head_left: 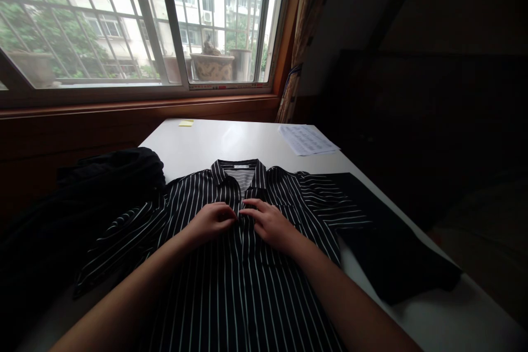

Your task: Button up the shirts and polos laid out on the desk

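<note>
A black shirt with white pinstripes [198,280] lies face up on the white table, its collar [259,175] toward the window. Over the upper front placket, my left hand [211,221] is closed, with thumb and fingers pinching the fabric at the edge. My right hand [270,224] meets it from the other side, fingers bent onto the placket just below the neck opening. Whether a button sits between the fingertips is too small to tell. The left sleeve area [124,231] is bunched, while the striped right sleeve [334,201] spreads sideways.
Dark bundled cloth [111,173] is heaped at the left. Dark flat fabric [396,253] extends under the right sleeve to the table edge. Printed sheets [307,140] and a yellow sticky note [186,122] lie on the far part of the white table [231,140], below a barred window.
</note>
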A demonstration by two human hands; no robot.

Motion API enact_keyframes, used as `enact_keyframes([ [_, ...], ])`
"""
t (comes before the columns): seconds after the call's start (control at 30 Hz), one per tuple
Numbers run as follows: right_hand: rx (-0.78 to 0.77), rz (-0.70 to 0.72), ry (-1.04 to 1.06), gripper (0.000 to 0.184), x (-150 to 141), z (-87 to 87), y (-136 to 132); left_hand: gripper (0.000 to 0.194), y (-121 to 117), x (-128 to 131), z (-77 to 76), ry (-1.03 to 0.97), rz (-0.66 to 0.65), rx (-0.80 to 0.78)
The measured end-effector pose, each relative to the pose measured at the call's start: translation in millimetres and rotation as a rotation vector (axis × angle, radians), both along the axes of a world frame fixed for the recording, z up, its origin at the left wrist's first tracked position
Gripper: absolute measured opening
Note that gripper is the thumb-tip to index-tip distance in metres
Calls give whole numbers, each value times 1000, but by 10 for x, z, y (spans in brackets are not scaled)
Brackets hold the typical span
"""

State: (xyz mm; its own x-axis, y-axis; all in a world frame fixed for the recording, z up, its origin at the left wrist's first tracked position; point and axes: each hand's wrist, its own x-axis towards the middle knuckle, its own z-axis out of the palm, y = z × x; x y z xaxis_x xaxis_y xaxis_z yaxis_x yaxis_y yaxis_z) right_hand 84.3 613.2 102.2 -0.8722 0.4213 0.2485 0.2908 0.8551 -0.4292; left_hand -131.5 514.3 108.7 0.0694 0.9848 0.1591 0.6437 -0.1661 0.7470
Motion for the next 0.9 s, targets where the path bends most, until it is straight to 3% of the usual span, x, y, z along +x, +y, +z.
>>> enact_keyframes([
  [0.3, 9, -43, 33, 46, 3, 5, 10, 13, -25, 48, -52, 149, -36, 44],
  [0.57, 29, -52, 41, 22, 14, 14, 37, 13, -21, 48, -60, 207, -47, 38],
  [0.9, 3, -257, 353, 18, 59, 153, -9, 9, -32, 56, -2, 114, -44, 2],
])
